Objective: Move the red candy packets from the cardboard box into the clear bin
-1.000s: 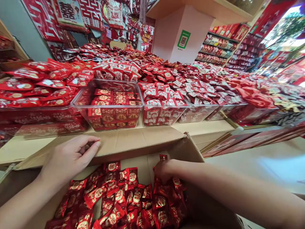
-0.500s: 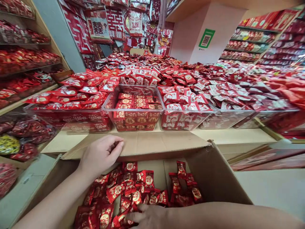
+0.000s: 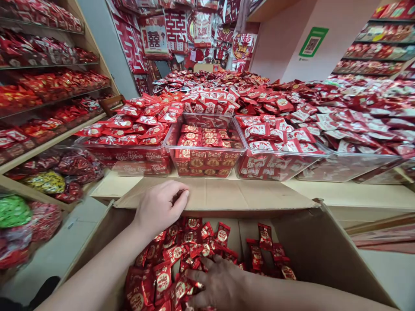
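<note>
An uncovered cardboard box (image 3: 324, 246) holds many small red wrapped candies (image 3: 175, 252) with gold printing. My left hand (image 3: 162, 205) is closed and rests against the box's far flap (image 3: 233, 194), thumb and forefinger together. Whatever its curled fingers may hold is hidden. Inside the box, my right hand (image 3: 218, 280) lies palm down on the candies, fingers spread and touching several of them. Part of its fingertips are among the wrappers. A smaller group of candies (image 3: 266, 237) lies to its right on the box bottom.
Beyond the box, clear plastic bins (image 3: 207, 149) of red packets line a pale shelf edge (image 3: 350, 194). Shelves of red goods (image 3: 48, 86) rise at left, above bagged goods (image 3: 45, 181). A pillar (image 3: 292, 52) with a green-framed code sign (image 3: 313, 43) stands behind.
The view has turned left, so everything appears further right. My right hand has shifted among the candies, and some near its fingers have moved. My left hand stays at the flap.
</note>
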{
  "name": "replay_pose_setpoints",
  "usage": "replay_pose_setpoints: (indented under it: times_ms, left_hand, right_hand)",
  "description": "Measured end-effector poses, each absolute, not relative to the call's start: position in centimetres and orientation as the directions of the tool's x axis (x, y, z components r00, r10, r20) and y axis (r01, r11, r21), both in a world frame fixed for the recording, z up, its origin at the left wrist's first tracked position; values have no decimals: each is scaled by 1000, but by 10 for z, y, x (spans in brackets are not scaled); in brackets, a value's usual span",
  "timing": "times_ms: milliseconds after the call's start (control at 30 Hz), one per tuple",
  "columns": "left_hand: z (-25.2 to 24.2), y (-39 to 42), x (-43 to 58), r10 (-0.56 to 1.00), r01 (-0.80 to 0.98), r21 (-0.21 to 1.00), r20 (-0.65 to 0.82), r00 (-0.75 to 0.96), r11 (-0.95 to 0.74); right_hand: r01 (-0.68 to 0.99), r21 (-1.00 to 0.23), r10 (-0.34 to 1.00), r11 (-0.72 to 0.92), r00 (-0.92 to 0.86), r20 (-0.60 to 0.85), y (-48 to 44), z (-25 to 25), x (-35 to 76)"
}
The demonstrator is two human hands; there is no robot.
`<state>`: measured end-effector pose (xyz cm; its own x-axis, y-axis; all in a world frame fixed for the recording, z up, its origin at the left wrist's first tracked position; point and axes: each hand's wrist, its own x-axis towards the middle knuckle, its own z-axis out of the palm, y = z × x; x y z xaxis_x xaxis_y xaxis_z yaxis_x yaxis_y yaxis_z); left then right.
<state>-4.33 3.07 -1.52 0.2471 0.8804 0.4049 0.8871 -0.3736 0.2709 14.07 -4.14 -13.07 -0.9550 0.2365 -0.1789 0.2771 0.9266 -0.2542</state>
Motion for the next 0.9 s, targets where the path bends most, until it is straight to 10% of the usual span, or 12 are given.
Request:
replay_pose_setpoints:
  times_ms: [200,467,900]
  left_hand:
    - [-16,28,-41,874,887,279,428,229,-369]
    - [-17,28,-40,865,892,263,449,224,-368]
    - [-19,24,-41,884,881,318,424,197,-349]
  right_hand:
    - [379,-154,329,912,-904,-274,-40,-104,128]
    - [-83,-221,-104,972,-991,-88,-74,-132,42]
    - [221,-302,77,927,-903,-423,-33,-92,79]
